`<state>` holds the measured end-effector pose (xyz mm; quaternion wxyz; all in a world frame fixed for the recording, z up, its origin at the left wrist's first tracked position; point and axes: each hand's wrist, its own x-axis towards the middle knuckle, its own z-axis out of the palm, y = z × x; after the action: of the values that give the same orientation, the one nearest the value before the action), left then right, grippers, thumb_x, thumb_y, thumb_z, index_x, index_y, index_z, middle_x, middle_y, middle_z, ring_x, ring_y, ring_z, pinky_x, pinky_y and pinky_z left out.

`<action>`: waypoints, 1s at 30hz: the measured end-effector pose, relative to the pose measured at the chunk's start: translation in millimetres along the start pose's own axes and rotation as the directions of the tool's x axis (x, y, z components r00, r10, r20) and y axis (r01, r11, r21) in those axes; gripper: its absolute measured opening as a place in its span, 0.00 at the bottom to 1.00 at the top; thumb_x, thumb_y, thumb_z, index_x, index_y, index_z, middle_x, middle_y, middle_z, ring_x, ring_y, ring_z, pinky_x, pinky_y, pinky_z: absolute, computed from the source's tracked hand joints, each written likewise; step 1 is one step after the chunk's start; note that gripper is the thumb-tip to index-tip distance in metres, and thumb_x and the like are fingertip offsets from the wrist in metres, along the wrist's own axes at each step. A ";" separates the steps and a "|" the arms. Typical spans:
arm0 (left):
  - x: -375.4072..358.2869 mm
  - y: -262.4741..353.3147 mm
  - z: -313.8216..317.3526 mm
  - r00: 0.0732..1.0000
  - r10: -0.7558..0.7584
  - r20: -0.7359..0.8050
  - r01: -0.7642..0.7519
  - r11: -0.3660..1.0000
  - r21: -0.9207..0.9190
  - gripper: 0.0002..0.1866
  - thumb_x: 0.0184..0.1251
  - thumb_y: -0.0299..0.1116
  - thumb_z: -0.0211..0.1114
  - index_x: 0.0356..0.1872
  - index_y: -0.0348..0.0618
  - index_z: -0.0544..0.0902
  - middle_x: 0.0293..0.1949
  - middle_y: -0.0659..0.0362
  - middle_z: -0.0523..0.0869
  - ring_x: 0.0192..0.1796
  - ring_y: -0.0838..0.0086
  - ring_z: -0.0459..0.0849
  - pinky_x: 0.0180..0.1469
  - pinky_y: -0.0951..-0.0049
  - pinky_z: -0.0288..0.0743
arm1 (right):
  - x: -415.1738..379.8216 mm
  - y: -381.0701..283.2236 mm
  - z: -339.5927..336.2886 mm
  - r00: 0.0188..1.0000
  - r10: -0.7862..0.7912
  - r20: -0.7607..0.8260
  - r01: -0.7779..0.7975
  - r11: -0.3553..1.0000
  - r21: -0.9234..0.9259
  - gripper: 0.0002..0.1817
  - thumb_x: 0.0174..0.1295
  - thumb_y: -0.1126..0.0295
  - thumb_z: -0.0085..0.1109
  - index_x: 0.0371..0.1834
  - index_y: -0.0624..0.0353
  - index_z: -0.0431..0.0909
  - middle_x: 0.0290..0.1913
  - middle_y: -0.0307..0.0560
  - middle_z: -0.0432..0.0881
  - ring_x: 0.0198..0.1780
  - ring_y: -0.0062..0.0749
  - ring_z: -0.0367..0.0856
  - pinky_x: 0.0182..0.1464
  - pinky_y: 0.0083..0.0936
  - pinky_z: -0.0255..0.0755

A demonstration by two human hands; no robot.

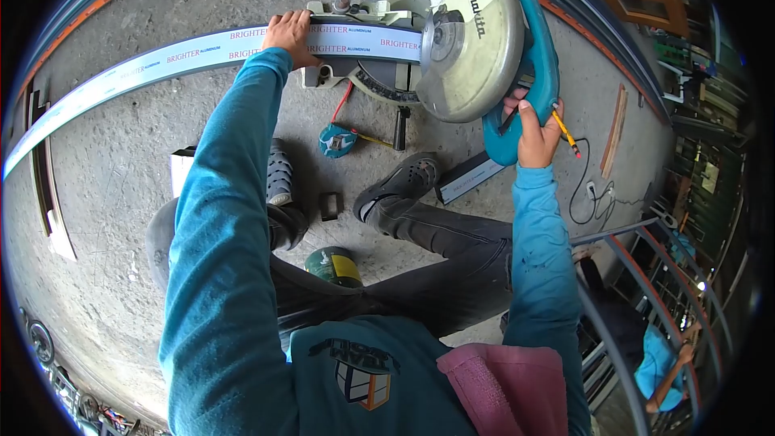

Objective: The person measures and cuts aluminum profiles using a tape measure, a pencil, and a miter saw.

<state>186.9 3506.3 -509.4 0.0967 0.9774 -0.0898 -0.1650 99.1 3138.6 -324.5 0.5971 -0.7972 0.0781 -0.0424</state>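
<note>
My left hand point(291, 37) grips a long aluminium profile point(194, 55) in printed "BRIGHTER" film, its fingers over the far edge. The profile lies along the fence of a Makita miter saw point(476, 48), and its right end goes under the round blade guard, where the blade's contact is hidden. My right hand point(536, 131) is closed around the saw's teal handle point(546, 48). A yellow pencil point(564, 129) sticks out beside that hand. Just below the saw base, a teal tape measure point(337, 140) rests on the floor.
A short film-covered profile piece point(475, 178) lies right of my shoe point(404, 182). A green tin point(333, 265) and a small dark tube piece point(330, 206) stand between my legs. A cable point(583, 186) runs at right, near a metal frame point(622, 266) and another person's arm point(674, 371).
</note>
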 end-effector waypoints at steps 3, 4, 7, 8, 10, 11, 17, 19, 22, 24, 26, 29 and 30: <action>-1.2 4.4 -0.9 0.998 0.001 -0.067 0.001 0.999 0.043 0.57 0.32 0.58 0.78 0.65 0.38 0.62 0.61 0.52 0.72 0.66 0.61 0.67 0.70 0.63 0.55 | 0.2 -12.0 -7.4 0.989 0.144 0.015 -0.145 0.988 0.051 0.18 0.61 0.75 0.57 0.54 0.65 0.68 0.45 0.51 0.80 0.42 0.35 0.82 0.46 0.30 0.77; -1.0 5.3 -2.2 1.000 -0.021 -0.020 0.022 0.998 0.050 0.58 0.32 0.62 0.77 0.65 0.38 0.63 0.62 0.52 0.71 0.66 0.61 0.67 0.70 0.63 0.55 | 5.7 -17.8 -8.4 0.959 0.279 0.043 -0.282 0.953 0.109 0.18 0.61 0.74 0.57 0.53 0.65 0.70 0.45 0.50 0.80 0.44 0.35 0.82 0.46 0.31 0.76; -2.9 7.4 -1.4 0.998 -0.059 -0.003 0.059 0.998 0.030 0.60 0.32 0.68 0.74 0.65 0.38 0.63 0.62 0.52 0.71 0.67 0.62 0.66 0.71 0.64 0.54 | 17.8 -35.5 -16.2 0.957 0.271 0.104 -0.289 0.929 0.231 0.22 0.66 0.57 0.46 0.52 0.66 0.73 0.44 0.52 0.80 0.44 0.39 0.81 0.47 0.33 0.75; -3.3 7.5 -0.7 0.997 -0.063 -0.037 0.064 0.998 0.016 0.61 0.32 0.71 0.72 0.65 0.38 0.63 0.62 0.52 0.71 0.67 0.62 0.66 0.71 0.64 0.53 | 22.5 -44.4 -15.4 0.959 0.243 0.147 -0.280 0.894 0.349 0.27 0.67 0.51 0.41 0.52 0.67 0.73 0.44 0.53 0.80 0.43 0.39 0.80 0.46 0.33 0.75; -2.3 10.2 0.6 0.997 -0.066 -0.043 0.067 0.997 0.030 0.61 0.32 0.73 0.70 0.65 0.37 0.63 0.61 0.52 0.72 0.66 0.62 0.67 0.71 0.65 0.54 | 29.6 -57.9 -10.3 0.950 0.308 0.057 -0.310 0.897 0.314 0.31 0.67 0.47 0.35 0.49 0.67 0.74 0.42 0.53 0.80 0.39 0.38 0.80 0.45 0.33 0.75; -1.1 10.3 -0.4 0.997 -0.072 -0.028 0.073 0.997 0.023 0.62 0.32 0.73 0.70 0.66 0.37 0.63 0.61 0.52 0.73 0.66 0.62 0.68 0.71 0.65 0.54 | 34.3 -58.1 -13.4 0.948 0.309 0.076 -0.318 0.905 0.282 0.30 0.67 0.48 0.36 0.48 0.67 0.74 0.40 0.52 0.81 0.38 0.36 0.80 0.43 0.32 0.75; 0.5 9.0 4.2 0.992 -0.080 -0.099 0.082 0.996 0.022 0.60 0.31 0.72 0.72 0.64 0.40 0.65 0.59 0.54 0.75 0.65 0.62 0.70 0.70 0.65 0.56 | 33.4 -67.0 -4.8 0.948 0.317 -0.016 -0.312 0.941 0.131 0.27 0.65 0.48 0.43 0.43 0.64 0.76 0.34 0.48 0.81 0.32 0.31 0.78 0.38 0.28 0.74; 0.0 11.3 -4.2 0.995 -0.100 -0.017 0.100 0.995 0.015 0.60 0.30 0.72 0.72 0.64 0.41 0.65 0.59 0.54 0.75 0.65 0.63 0.70 0.70 0.65 0.56 | 31.9 -55.1 -8.0 0.946 0.321 -0.050 -0.314 0.942 0.120 0.21 0.61 0.53 0.55 0.39 0.62 0.76 0.31 0.45 0.79 0.30 0.27 0.77 0.34 0.24 0.73; 1.5 8.4 1.9 0.994 -0.094 -0.061 0.095 0.995 0.009 0.60 0.30 0.72 0.72 0.64 0.41 0.66 0.59 0.55 0.75 0.65 0.63 0.70 0.70 0.65 0.56 | 21.3 -40.5 -0.3 0.959 0.272 -0.086 -0.276 0.961 -0.036 0.16 0.58 0.59 0.61 0.37 0.62 0.77 0.29 0.44 0.78 0.27 0.25 0.76 0.31 0.23 0.72; 0.9 8.9 2.3 0.993 -0.099 -0.061 0.099 0.995 0.004 0.59 0.30 0.72 0.72 0.64 0.41 0.66 0.59 0.55 0.75 0.65 0.63 0.70 0.70 0.65 0.56 | 15.8 -31.5 1.6 0.957 0.273 -0.095 -0.273 0.962 0.012 0.14 0.56 0.63 0.64 0.37 0.62 0.77 0.28 0.43 0.78 0.26 0.24 0.76 0.30 0.22 0.72; 0.5 8.9 4.1 0.993 -0.100 -0.062 0.100 0.995 0.000 0.59 0.30 0.72 0.72 0.64 0.41 0.66 0.59 0.55 0.75 0.65 0.63 0.70 0.70 0.65 0.56 | 11.8 -24.8 1.6 0.970 0.233 -0.074 -0.232 0.973 0.015 0.13 0.56 0.64 0.64 0.37 0.62 0.76 0.28 0.42 0.78 0.26 0.24 0.76 0.30 0.22 0.72; 0.4 8.9 4.6 0.990 -0.099 -0.096 0.101 0.995 0.014 0.60 0.30 0.72 0.72 0.64 0.41 0.66 0.60 0.55 0.75 0.65 0.63 0.70 0.70 0.66 0.56 | 8.3 -19.0 3.8 0.977 0.188 -0.100 -0.192 0.981 -0.024 0.12 0.59 0.63 0.61 0.33 0.62 0.77 0.27 0.43 0.77 0.26 0.26 0.76 0.30 0.25 0.72; 0.4 9.7 2.2 0.992 -0.102 -0.069 0.103 0.995 0.014 0.60 0.30 0.72 0.72 0.64 0.41 0.66 0.60 0.55 0.75 0.65 0.63 0.70 0.70 0.66 0.56 | 7.5 -16.1 3.1 0.977 0.188 -0.100 -0.191 0.981 -0.024 0.12 0.59 0.63 0.61 0.33 0.62 0.77 0.27 0.43 0.77 0.26 0.26 0.76 0.30 0.25 0.72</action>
<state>185.2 3496.4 -509.5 0.0825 0.9866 -0.0376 -0.1355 108.1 3144.6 -310.2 0.5806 -0.7929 0.1835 -0.0230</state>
